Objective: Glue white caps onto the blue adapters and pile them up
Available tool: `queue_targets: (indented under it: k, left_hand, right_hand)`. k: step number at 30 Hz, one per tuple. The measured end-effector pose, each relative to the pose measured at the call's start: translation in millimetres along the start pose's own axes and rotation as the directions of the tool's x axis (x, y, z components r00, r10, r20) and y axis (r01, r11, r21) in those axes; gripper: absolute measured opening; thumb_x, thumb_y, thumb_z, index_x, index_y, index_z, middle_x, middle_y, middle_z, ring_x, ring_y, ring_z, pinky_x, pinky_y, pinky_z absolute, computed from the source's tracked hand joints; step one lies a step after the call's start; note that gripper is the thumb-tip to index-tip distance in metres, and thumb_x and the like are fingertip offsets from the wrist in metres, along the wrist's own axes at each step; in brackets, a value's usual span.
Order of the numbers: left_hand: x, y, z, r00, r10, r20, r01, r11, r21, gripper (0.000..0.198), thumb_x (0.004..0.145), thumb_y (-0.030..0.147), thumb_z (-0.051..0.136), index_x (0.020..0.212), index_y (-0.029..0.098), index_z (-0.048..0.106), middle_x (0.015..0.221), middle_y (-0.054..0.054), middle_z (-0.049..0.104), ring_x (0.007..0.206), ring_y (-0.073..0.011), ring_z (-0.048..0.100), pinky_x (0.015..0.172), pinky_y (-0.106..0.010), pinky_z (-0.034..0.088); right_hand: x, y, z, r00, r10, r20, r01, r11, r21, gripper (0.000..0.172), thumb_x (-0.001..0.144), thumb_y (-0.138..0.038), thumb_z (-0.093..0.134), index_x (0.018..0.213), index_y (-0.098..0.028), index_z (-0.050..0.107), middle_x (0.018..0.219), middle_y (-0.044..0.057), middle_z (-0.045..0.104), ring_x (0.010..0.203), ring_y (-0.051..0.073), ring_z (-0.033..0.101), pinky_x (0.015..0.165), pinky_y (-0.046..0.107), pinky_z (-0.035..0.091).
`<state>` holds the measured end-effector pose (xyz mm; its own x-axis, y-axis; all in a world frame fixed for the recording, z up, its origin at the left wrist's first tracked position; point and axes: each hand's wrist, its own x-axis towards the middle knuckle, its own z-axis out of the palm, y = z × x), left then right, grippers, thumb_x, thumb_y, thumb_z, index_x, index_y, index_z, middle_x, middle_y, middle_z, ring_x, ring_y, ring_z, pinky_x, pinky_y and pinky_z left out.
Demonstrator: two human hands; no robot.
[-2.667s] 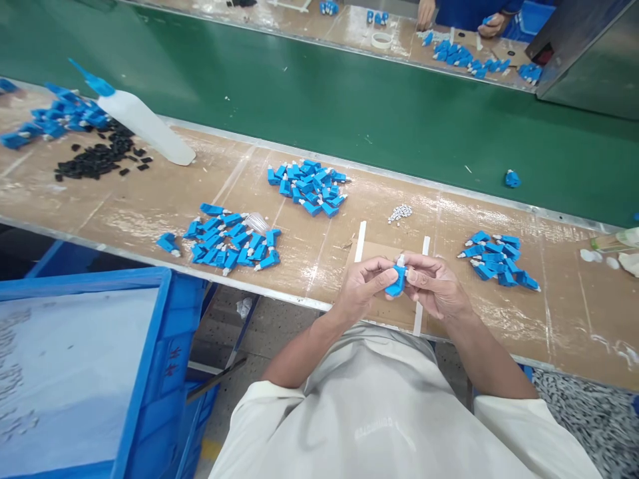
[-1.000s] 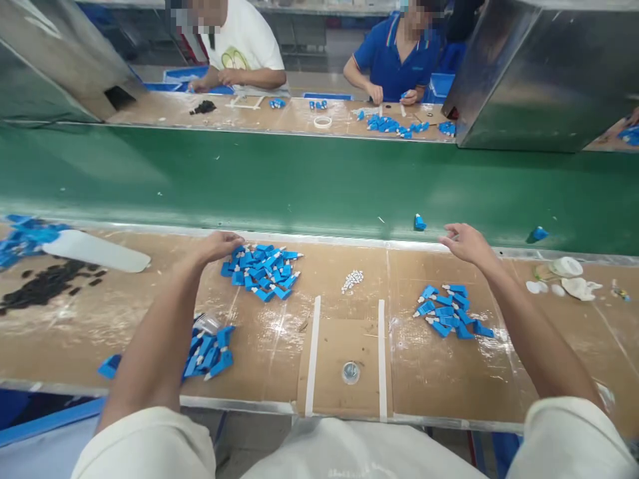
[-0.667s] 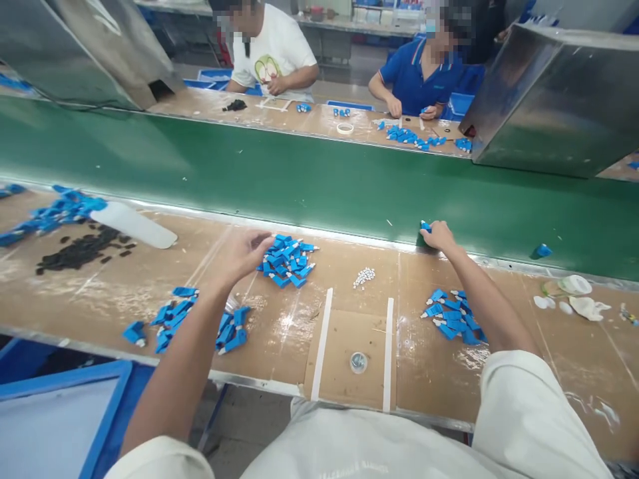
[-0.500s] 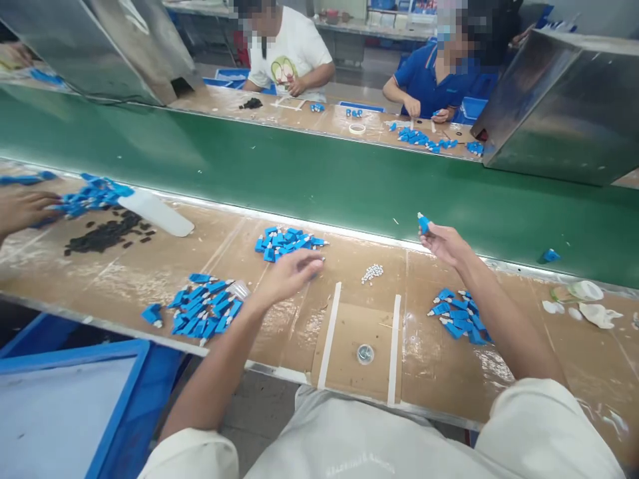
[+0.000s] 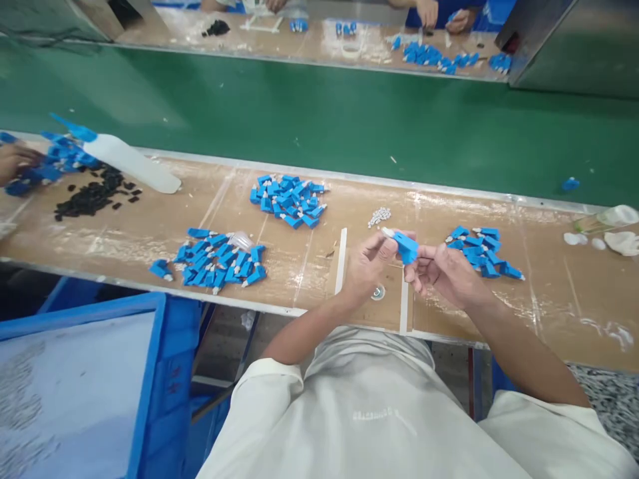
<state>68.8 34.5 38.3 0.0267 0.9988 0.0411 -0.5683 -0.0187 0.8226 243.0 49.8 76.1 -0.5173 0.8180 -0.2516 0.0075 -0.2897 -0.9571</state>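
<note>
Both hands meet over a taped cardboard pad (image 5: 387, 307) at the bench's near edge. My right hand (image 5: 442, 273) pinches a small blue plastic connector (image 5: 407, 247) with a white tip. My left hand (image 5: 368, 261) has its fingertips closed on the white tip end of the same piece. Beneath the hands a small round clear part (image 5: 378, 291) sits in the pad. A little heap of tiny white parts (image 5: 379, 215) lies just beyond the hands.
Piles of blue connectors lie at centre back (image 5: 287, 197), left front (image 5: 219, 251) and right (image 5: 483, 241). A white squeeze bottle (image 5: 127, 157) and black bits (image 5: 92, 196) lie left, by another person's hand (image 5: 14, 161). A green conveyor belt (image 5: 319, 113) runs behind; a blue crate (image 5: 80, 392) stands lower left.
My right hand picked a blue connector off the belt's edge and brought it back. My left hand left the centre pile and joined it. The view tilted down.
</note>
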Motion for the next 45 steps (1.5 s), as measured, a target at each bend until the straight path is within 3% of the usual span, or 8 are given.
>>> queue_targets:
  k: [4,9,19,24,29,35,41,45]
  left_hand:
    - [-5.5,-6.1,-41.7,0.952,-0.024,-0.304,0.006,0.998,-0.059,0.050,0.073,0.063,0.083,0.091,0.018,0.068,0.088,-0.004,0.074,0.082,-0.0149,0.073,0.064,-0.021,0.051]
    - [-15.0,-18.6,-77.3,0.893,-0.071,-0.444,0.045,0.997,-0.068,0.047,0.072,0.055,0.087,0.082,0.017,0.060,0.077,0.001,0.067,0.069,-0.0089,0.068,0.063,-0.018,0.049]
    - [-23.4,-29.3,-80.8,0.925,-0.083,-0.372,0.064,0.996,-0.064,0.047,0.072,0.056,0.086,0.082,0.017,0.063,0.073,0.002,0.061,0.068,-0.0096,0.061,0.065,-0.022,0.050]
    - [-22.7,-29.9,-82.7,0.925,-0.077,-0.372,0.054,0.996,-0.073,0.046,0.071,0.056,0.086,0.080,0.016,0.064,0.073,0.001,0.060,0.067,-0.0094,0.058,0.067,-0.024,0.050]
    - [-23.0,-30.4,-83.4,0.936,-0.070,-0.346,0.048,0.996,-0.074,0.046,0.070,0.053,0.088,0.086,0.014,0.069,0.072,0.001,0.061,0.065,-0.0091,0.057,0.072,-0.026,0.051]
    - [-32.0,-24.5,-80.4,0.953,-0.166,-0.254,0.160,0.986,-0.046,0.053,0.066,0.055,0.089,0.095,0.013,0.075,0.082,-0.003,0.068,0.075,-0.0118,0.063,0.074,-0.026,0.053]
    - [-36.8,-19.3,-74.9,0.948,-0.280,-0.151,0.279,0.960,-0.029,0.055,0.064,0.059,0.089,0.087,0.011,0.076,0.073,-0.002,0.067,0.061,-0.0096,0.062,0.059,-0.022,0.049]
    - [-35.9,-16.6,-73.3,0.937,-0.336,-0.096,0.333,0.942,-0.045,0.058,0.063,0.058,0.090,0.091,0.010,0.075,0.070,-0.001,0.067,0.057,-0.0092,0.063,0.055,-0.021,0.046]
  right_hand:
    - [-2.4,52.8,7.8,0.964,-0.143,-0.222,0.063,0.941,-0.331,0.048,0.076,-0.058,0.082,0.103,-0.019,0.076,0.084,0.005,0.070,0.072,0.017,0.063,0.067,0.030,0.055]
    - [10.9,92.6,17.2,0.960,-0.154,-0.233,0.082,0.953,-0.291,0.045,0.073,-0.057,0.083,0.097,-0.020,0.079,0.082,0.003,0.066,0.069,0.016,0.059,0.065,0.032,0.053]
    - [17.0,88.4,20.9,0.970,-0.197,-0.144,0.115,0.889,-0.442,0.032,0.080,-0.055,0.078,0.082,-0.024,0.082,0.073,0.003,0.061,0.069,0.018,0.054,0.061,0.032,0.043]
    - [8.1,86.0,26.6,0.924,-0.367,-0.111,0.242,0.782,-0.574,0.019,0.089,-0.043,0.072,0.085,-0.028,0.083,0.075,0.004,0.061,0.070,0.020,0.054,0.063,0.036,0.043]
    - [7.6,89.9,29.3,0.870,-0.484,-0.099,0.332,0.721,-0.608,0.019,0.092,-0.039,0.070,0.086,-0.027,0.082,0.074,0.004,0.060,0.068,0.019,0.054,0.061,0.035,0.043]
    - [10.0,92.0,24.1,0.915,-0.373,-0.156,0.237,0.808,-0.540,0.029,0.089,-0.050,0.072,0.079,-0.023,0.078,0.072,0.003,0.061,0.065,0.016,0.054,0.056,0.031,0.045]
    - [12.3,88.6,17.7,0.943,-0.142,-0.300,0.082,0.975,-0.205,0.043,0.076,-0.062,0.081,0.074,-0.020,0.070,0.066,0.001,0.061,0.054,0.012,0.052,0.044,0.024,0.044]
    - [12.2,79.6,18.5,0.941,-0.135,-0.310,0.122,0.991,-0.061,0.042,0.073,-0.058,0.086,0.074,-0.020,0.069,0.064,0.001,0.063,0.053,0.011,0.055,0.043,0.022,0.046]
